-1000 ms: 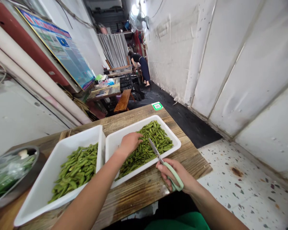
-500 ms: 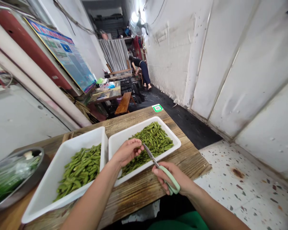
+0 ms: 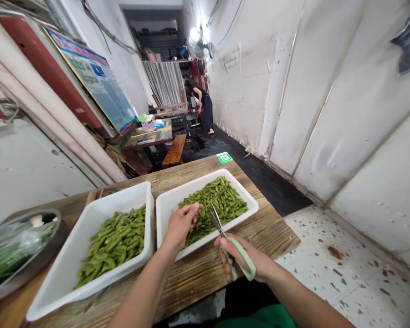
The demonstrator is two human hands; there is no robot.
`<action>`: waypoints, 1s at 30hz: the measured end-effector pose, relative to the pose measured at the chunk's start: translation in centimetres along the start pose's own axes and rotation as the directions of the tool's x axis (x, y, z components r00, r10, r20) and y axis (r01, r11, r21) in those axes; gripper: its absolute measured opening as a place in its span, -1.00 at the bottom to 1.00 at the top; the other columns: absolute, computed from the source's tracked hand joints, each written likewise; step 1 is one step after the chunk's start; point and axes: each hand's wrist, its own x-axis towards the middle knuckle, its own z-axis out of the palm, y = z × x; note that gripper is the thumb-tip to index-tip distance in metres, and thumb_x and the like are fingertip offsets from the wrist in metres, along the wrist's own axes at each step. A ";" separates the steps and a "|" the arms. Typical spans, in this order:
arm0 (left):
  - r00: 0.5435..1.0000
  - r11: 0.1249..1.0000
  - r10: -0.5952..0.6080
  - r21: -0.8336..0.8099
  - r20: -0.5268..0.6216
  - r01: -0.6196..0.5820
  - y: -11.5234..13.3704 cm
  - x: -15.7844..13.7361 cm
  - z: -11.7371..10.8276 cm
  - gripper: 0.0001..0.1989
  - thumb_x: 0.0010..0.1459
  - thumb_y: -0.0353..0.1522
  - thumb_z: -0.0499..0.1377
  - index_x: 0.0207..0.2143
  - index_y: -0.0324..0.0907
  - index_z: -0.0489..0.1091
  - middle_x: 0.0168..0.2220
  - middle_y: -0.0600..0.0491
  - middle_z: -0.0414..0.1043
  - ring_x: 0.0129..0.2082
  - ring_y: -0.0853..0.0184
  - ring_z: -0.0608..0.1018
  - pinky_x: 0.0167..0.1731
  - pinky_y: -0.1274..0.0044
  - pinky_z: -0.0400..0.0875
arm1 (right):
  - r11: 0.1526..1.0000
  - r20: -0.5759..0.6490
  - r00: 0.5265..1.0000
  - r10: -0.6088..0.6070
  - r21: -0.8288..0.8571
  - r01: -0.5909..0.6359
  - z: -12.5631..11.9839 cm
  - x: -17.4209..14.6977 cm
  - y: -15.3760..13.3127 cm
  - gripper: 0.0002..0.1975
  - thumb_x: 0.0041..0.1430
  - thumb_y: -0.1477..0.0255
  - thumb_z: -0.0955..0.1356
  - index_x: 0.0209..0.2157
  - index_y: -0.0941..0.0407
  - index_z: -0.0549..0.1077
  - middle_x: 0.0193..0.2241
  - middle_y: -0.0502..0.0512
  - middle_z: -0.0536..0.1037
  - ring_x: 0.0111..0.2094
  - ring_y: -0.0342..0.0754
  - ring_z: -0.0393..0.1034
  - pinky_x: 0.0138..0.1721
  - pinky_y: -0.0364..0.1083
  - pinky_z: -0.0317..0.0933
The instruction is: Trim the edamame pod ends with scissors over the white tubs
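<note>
My right hand (image 3: pixel 241 257) grips a pair of scissors (image 3: pixel 239 253) with pale green handles, its blades parted and pointing up over the right tray. My left hand (image 3: pixel 181 223) is closed in a pinch just left of the blade tips; whatever lies between the fingertips is too small to make out. Beneath both lies a heap of green soybean pods (image 3: pixel 222 196) in a white plastic tray (image 3: pixel 251 202). To its left, a second white tray (image 3: pixel 59 278) holds more green pods (image 3: pixel 119 239).
The trays rest on a wooden table (image 3: pixel 269 228) with a green QR-code card (image 3: pixel 224 157) at its far corner. A metal bowl (image 3: pixel 51 237) of bagged greens sits at left. Beyond are a bench (image 3: pixel 175 149), a cluttered table (image 3: pixel 153 136) and a bending person (image 3: pixel 205 107).
The scissor blades have opened and their handles have spread. My left hand has drawn slightly left, away from the blade tips. The person in the background has shifted posture.
</note>
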 end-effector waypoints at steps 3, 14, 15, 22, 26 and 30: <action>0.980 0.923 0.175 0.362 -0.092 -0.131 -0.4 -0.1 -0.2 -0.61 0.04 -0.09 0.03 -0.46 -0.22 0.43 -0.56 0.10 0.35 -0.56 0.38 0.34 -0.54 0.56 0.14 | 1.000 0.032 0.999 0.000 -0.017 0.001 0.3 0.1 -0.4 -0.54 0.00 0.04 0.29 -0.28 0.16 0.26 -0.58 -0.12 0.26 -0.68 -0.30 0.17 -0.64 -0.24 0.21; 0.945 0.824 0.267 0.464 0.188 -0.325 -0.2 -1.3 0.4 -0.71 0.13 -0.20 -0.07 -0.51 -0.15 0.29 -0.54 0.08 0.36 -0.50 0.31 0.38 -0.47 0.53 0.17 | 0.999 0.013 1.000 0.018 -0.048 -0.018 0.4 0.5 -1.1 -0.54 -0.04 0.01 0.30 -0.36 0.14 0.23 -0.60 -0.14 0.25 -0.72 -0.31 0.14 -0.71 -0.26 0.17; 0.942 0.824 0.264 0.460 0.208 -0.332 0.0 -1.5 0.5 -0.71 0.14 -0.20 -0.07 -0.51 -0.15 0.29 -0.55 0.08 0.35 -0.50 0.31 0.38 -0.47 0.53 0.17 | 0.998 0.010 1.000 0.017 -0.055 -0.017 0.4 0.5 -1.0 -0.54 -0.04 0.01 0.30 -0.37 0.14 0.23 -0.60 -0.14 0.25 -0.72 -0.31 0.13 -0.71 -0.26 0.17; 0.919 0.769 0.348 0.505 0.183 -0.392 0.8 -2.8 1.3 -0.70 0.12 -0.22 -0.02 -0.60 -0.13 0.27 -0.61 0.08 0.33 -0.54 0.33 0.36 -0.44 0.52 0.14 | 0.986 -0.031 0.998 -0.058 -0.156 0.052 0.0 0.4 -0.5 -0.58 -0.03 0.04 0.30 -0.41 0.13 0.22 -0.64 -0.15 0.23 -0.74 -0.32 0.10 -0.74 -0.29 0.12; 0.926 0.796 0.321 0.472 0.200 -0.378 0.9 -2.8 1.3 -0.69 0.11 -0.23 -0.01 -0.62 -0.15 0.28 -0.60 0.09 0.34 -0.54 0.36 0.35 -0.46 0.54 0.15 | 0.984 -0.041 0.996 -0.081 -0.160 0.073 0.0 0.2 -0.6 -0.60 -0.03 0.08 0.33 -0.48 0.13 0.20 -0.72 -0.19 0.16 -0.79 -0.32 0.04 -0.81 -0.30 0.05; 0.975 0.950 0.132 0.259 0.178 -0.176 0.5 -2.2 1.0 -0.69 0.07 -0.18 0.03 -0.55 -0.20 0.33 -0.64 0.11 0.28 -0.64 0.45 0.23 -0.59 0.59 0.08 | 0.990 -0.038 0.997 -0.071 -0.123 0.066 0.0 0.0 -0.9 -0.61 -0.05 0.09 0.34 -0.46 0.13 0.22 -0.74 -0.20 0.17 -0.80 -0.32 0.03 -0.83 -0.31 0.02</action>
